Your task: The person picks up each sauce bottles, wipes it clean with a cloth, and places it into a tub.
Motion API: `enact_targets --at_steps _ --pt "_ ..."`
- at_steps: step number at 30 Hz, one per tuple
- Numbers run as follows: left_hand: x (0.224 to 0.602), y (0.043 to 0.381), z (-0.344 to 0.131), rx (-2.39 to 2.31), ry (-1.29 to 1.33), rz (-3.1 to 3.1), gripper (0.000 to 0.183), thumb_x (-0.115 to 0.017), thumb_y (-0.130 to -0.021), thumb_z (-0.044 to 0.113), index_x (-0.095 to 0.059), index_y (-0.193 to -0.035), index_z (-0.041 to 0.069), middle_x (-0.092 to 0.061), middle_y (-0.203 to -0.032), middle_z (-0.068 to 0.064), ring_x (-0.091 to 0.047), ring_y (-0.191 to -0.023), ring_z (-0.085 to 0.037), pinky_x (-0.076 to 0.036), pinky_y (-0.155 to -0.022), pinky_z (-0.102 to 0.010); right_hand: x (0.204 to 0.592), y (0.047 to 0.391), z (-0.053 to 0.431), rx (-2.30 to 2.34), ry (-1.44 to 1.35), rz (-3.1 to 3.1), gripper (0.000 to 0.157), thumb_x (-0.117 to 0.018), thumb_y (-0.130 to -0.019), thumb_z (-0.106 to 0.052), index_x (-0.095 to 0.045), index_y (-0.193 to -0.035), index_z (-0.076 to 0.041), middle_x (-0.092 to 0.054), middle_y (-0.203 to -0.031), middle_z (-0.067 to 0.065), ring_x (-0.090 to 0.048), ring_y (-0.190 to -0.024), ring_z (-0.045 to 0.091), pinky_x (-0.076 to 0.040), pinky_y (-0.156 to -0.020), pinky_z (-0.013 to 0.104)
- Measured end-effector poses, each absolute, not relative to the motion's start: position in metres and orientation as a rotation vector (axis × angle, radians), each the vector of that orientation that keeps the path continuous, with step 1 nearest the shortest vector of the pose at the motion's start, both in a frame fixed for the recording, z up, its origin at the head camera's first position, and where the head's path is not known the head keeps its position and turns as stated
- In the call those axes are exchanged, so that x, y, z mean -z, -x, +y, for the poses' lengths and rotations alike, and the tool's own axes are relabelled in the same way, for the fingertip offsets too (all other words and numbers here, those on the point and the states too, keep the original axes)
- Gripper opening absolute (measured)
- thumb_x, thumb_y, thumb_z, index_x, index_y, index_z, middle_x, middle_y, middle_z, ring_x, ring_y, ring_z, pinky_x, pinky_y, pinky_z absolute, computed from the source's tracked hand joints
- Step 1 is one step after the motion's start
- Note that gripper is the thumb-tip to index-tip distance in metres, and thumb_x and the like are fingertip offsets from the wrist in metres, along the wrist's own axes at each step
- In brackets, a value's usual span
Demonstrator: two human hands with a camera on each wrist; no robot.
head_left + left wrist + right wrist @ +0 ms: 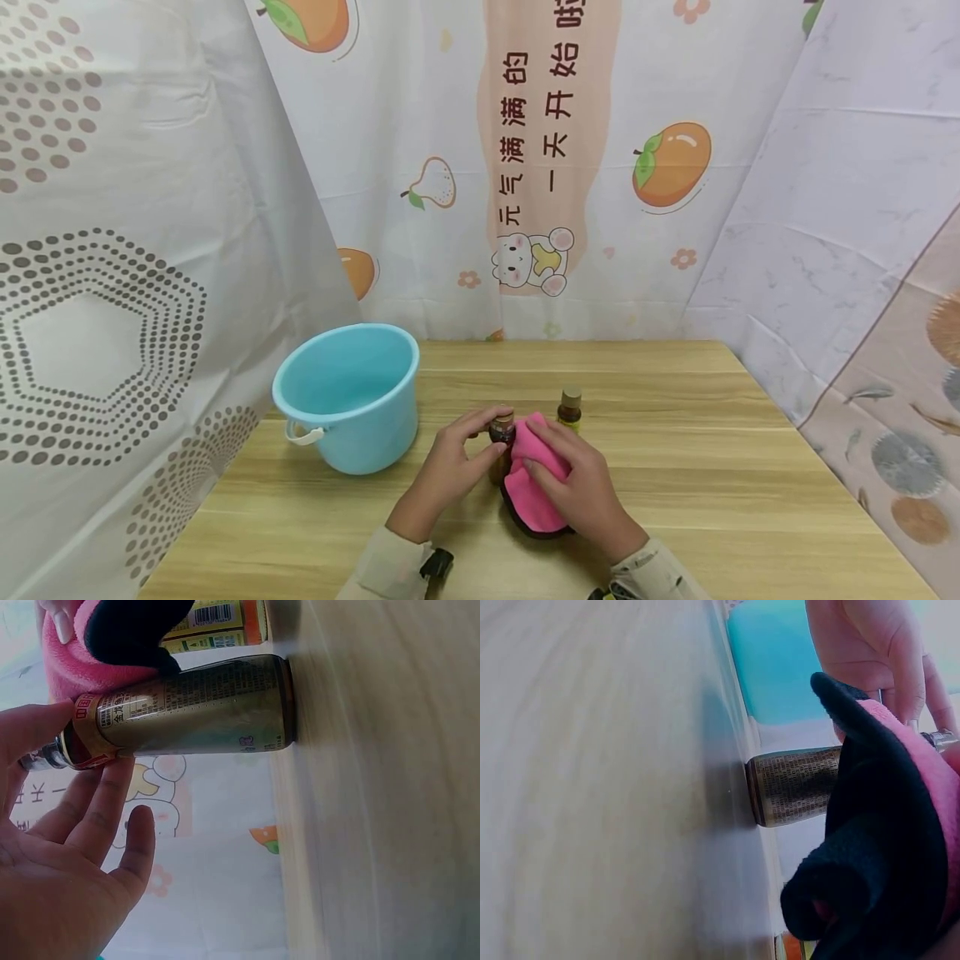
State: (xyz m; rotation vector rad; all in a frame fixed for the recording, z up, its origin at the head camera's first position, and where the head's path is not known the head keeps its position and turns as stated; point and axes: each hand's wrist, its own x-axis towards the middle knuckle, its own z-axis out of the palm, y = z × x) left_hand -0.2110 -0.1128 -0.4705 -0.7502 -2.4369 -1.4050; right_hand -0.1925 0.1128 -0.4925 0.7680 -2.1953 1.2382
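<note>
A dark, slim bottle [202,709] with printed labels stands upright on the wooden table [750,492]. My left hand [448,467] grips it near the neck between thumb and fingers; the little finger stays off the glass in the left wrist view. My right hand [588,487] holds a folded cloth [534,498], pink on one face and black on the other, up against the bottle's right side. In the right wrist view, the cloth's black face [877,817] hides the upper part of the bottle. Just behind the cloth stands a second bottle [571,405] with a yellow label.
A light blue bucket [367,437] with a white handle grip stands on the left of the table. Printed curtains [420,100] hang behind the table and along both sides. The table's back edge runs just beyond the bucket.
</note>
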Motion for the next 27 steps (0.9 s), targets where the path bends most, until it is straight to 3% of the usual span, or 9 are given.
enact_targets --at_steps 6,13,21,27 --pt "0.4699 0.2103 -0.1125 1.371 0.744 -2.426 0.051 -0.076 -0.095 0.028 -0.059 -0.14 0.046 -0.061 -0.14 0.015 -0.058 -0.131 -0.012 -0.052 -0.102 -0.051 0.4939 0.1924 0.1131 -1.262 -0.765 -2.216 0.052 -0.082 -0.091 -0.015 -0.066 -0.141 -0.018 -0.063 -0.143 0.007 -0.065 -0.126 0.025 -0.059 -0.092 0.033" --pt "0.4704 0.2105 -0.1123 1.357 0.707 -2.429 0.049 -0.075 -0.096 0.026 -0.061 -0.138 0.047 -0.059 -0.133 0.014 -0.058 -0.125 -0.011 -0.052 -0.099 -0.046 0.4957 0.1929 0.1138 -1.255 -0.752 -2.267 0.052 -0.081 -0.091 -0.016 -0.066 -0.141 -0.018 -0.065 -0.141 0.004 -0.067 -0.122 0.023 -0.061 -0.089 0.034" --pt "0.4717 0.2123 -0.1153 1.328 0.751 -2.4 0.05 -0.075 -0.096 0.023 -0.061 -0.139 0.044 -0.062 -0.132 0.015 -0.062 -0.119 -0.009 -0.055 -0.095 -0.054 0.4957 0.1925 0.1144 -1.268 -0.703 -2.382 0.052 -0.083 -0.09 -0.021 -0.067 -0.139 -0.022 -0.063 -0.144 0.005 -0.066 -0.124 0.023 -0.06 -0.089 0.031" --pt "0.4705 0.2123 -0.1161 1.315 0.76 -2.394 0.051 -0.075 -0.096 0.02 -0.061 -0.138 0.045 -0.063 -0.132 0.016 -0.065 -0.115 -0.007 -0.057 -0.097 -0.046 0.4947 0.1917 0.1143 -1.251 -0.657 -2.479 0.051 -0.084 -0.089 -0.02 -0.069 -0.137 -0.021 -0.063 -0.144 0.007 -0.066 -0.123 0.022 -0.06 -0.09 0.031"
